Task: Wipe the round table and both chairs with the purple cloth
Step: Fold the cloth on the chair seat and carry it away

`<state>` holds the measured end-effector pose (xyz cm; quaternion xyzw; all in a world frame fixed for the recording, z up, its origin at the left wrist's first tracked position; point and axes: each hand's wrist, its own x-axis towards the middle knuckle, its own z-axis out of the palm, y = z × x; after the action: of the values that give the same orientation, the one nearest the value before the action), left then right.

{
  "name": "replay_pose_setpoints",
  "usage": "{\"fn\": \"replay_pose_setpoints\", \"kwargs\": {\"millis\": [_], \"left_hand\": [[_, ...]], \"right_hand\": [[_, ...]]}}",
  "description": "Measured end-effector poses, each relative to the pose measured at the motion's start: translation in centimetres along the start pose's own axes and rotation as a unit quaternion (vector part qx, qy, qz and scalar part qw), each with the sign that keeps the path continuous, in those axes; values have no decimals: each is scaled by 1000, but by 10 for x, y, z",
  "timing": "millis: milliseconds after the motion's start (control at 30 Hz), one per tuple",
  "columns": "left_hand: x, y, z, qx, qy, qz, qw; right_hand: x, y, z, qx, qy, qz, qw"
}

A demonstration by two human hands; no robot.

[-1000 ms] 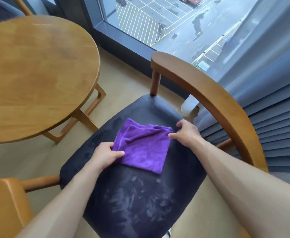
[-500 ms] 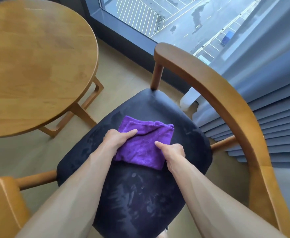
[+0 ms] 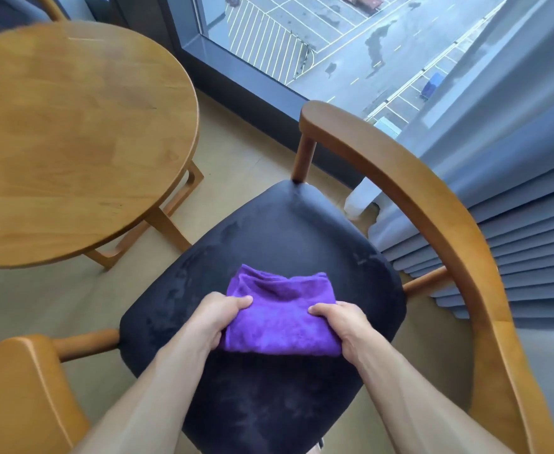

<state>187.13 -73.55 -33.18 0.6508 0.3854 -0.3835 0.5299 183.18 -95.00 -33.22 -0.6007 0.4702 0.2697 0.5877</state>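
While the purple cloth (image 3: 280, 317) is gripped at its side edges by the left hand (image 3: 218, 317) and right hand (image 3: 343, 324), fingers curled, mid-seat on the chair (image 3: 302, 231), the round table (image 3: 72, 136) appears streak-free, its wiping unconfirmed.

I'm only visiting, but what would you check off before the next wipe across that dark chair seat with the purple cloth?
1. Cloth lies on the seat: ok.
2. Left hand grips the cloth's left edge: ok.
3. Right hand grips the cloth's right edge: ok.
4. Cloth folded into a pad, not trailing off the seat: ok.
5. Seat ahead of the cloth free of things: ok.
6. Seat already clean: cannot tell; faint marks show on the near part.
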Motion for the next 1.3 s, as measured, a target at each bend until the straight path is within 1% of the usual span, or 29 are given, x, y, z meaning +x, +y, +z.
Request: {"fn": "replay_pose_setpoints", "kwargs": {"millis": [67,167,233,333,433,567,700,733,800,933,1033,1100,1200,1300], "left_hand": [[-5,0,-6,-46,-35,-42,997],[-12,7,-15,-92,-76,-53,991],[-18,11,-17,-118,-96,-30,988],[-37,27,-23,-160,-132,25,978],[-73,53,-35,-194,-149,87,966],[-144,88,-63,-237,-141,172,946],[-231,106,-109,-319,-116,245,908],[-260,106,-127,-329,-101,266,900],[-296,103,-149,-348,-82,281,891],[-382,72,-224,-376,-15,340,862],[-435,28,-285,-407,32,367,836],[-465,-13,-326,-423,55,379,822],[-504,-81,-390,-442,99,378,807],[-543,-155,-455,-464,149,372,790]], "right_hand": [[-4,-4,-2,64,-34,61,995],[-11,-14,-6,134,-91,115,980],[-19,-22,-7,139,-120,144,972],[-38,-41,-10,147,-164,150,964],[-68,-77,-14,154,-208,103,960],[-120,-144,-10,148,-286,-11,947],[-194,-208,14,47,-361,-100,926],[-222,-222,27,19,-383,-121,916],[-258,-237,45,-17,-411,-155,898],[-352,-243,111,-77,-469,-198,857],[-423,-224,169,-134,-486,-223,834],[-465,-197,210,-168,-489,-226,825],[-528,-146,275,-205,-510,-236,801],[-591,-91,346,-215,-564,-235,762]]}}
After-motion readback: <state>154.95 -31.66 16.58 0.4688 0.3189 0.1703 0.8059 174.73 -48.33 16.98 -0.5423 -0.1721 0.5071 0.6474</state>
